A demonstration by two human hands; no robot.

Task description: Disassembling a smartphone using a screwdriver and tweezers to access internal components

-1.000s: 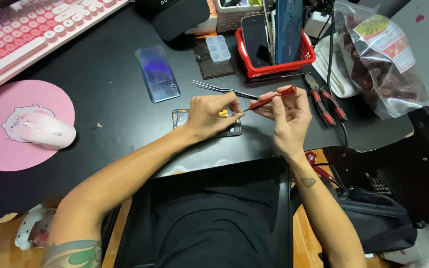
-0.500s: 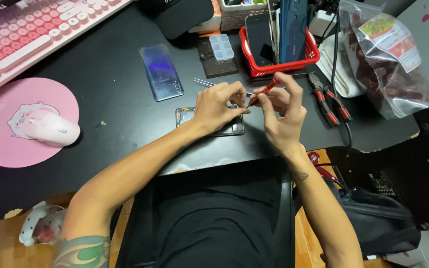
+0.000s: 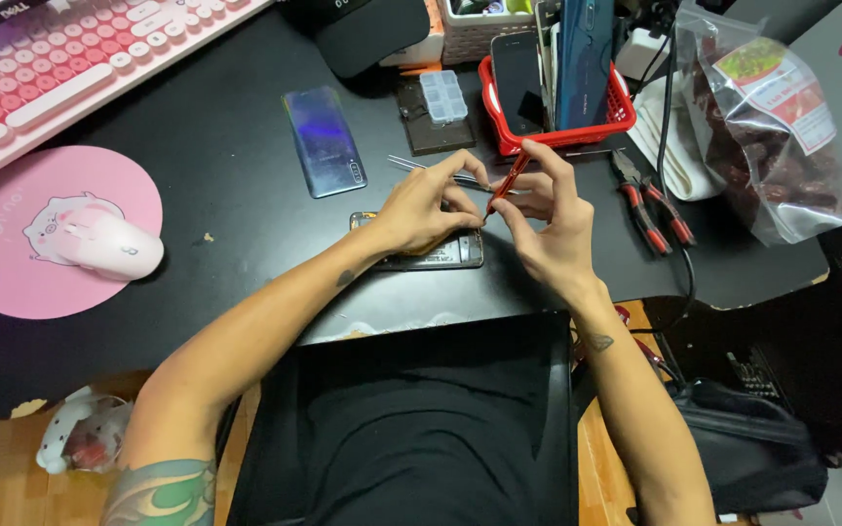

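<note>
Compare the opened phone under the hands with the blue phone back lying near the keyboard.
The opened phone lies crosswise, half hidden under the left hand; the blue phone back lies lengthwise, fully in view and untouched. The opened phone shows dark inner parts; the blue phone back is smooth and glossy. The right hand holds a red screwdriver above the opened phone. Both rest flat on the black desk.

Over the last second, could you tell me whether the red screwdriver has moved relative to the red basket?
Yes. The red screwdriver has swung from lying nearly flat to steeply tilted, its upper end now close under the red basket; the right hand holds it.
</note>
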